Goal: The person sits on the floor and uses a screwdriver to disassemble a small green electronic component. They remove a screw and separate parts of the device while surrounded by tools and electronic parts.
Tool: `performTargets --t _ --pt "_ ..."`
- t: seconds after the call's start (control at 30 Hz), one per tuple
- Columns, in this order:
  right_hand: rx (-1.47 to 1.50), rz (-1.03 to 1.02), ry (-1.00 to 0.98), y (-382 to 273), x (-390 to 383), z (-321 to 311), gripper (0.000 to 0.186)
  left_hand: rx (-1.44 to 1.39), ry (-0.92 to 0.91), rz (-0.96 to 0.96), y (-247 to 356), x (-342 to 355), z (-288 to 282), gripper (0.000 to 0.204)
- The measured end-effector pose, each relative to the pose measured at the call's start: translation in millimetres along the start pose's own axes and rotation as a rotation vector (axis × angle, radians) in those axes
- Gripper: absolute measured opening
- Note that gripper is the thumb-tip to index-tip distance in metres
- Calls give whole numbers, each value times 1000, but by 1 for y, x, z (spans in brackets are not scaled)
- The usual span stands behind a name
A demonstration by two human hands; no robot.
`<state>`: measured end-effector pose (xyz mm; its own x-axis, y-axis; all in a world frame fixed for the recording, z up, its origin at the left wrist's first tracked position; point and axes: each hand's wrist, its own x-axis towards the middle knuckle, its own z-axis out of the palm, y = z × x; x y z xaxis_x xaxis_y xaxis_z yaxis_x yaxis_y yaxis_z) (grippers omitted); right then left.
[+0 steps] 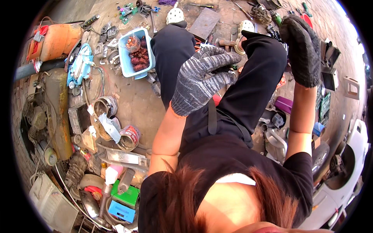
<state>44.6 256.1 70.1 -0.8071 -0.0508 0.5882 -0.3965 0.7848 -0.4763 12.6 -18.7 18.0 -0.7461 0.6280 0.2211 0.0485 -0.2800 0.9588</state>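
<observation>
My left hand, in a speckled grey knit glove, is above my black-trousered legs, its fingers curled round a small dark object with a bit of green, mostly hidden. My right hand, in a dark glove, is raised at the upper right beside my right knee, seen from the back; its fingers are together and too dark to tell what, if anything, they hold. Beyond my hands lie a hammer, a metal plate and two white pads.
A blue tub of copper coils, orange and yellow cylinders, cans, a green box and scrap cover the ground at my left. A purple case, metal parts and a white panel lie at my right.
</observation>
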Motion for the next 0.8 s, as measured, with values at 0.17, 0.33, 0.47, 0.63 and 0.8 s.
performTargets --t 0.17,0.33,0.47,0.63,0.8 --pt "-10 211 -323 -20 -36 45 19 -358 305 4 5 -8 -17 37" --pt "456 4 -862 -81 -53 38 18 173 474 177 2 10 -26 34" --pt "494 -76 -400 -89 -27 2 23 637 279 160 -11 13 -27 36" --pt "39 113 211 -6 -2 7 22 351 -61 28 -5 8 -4 35" --pt "-269 182 -113 10 -22 37 20 -331 141 10 2 -11 -26 41"
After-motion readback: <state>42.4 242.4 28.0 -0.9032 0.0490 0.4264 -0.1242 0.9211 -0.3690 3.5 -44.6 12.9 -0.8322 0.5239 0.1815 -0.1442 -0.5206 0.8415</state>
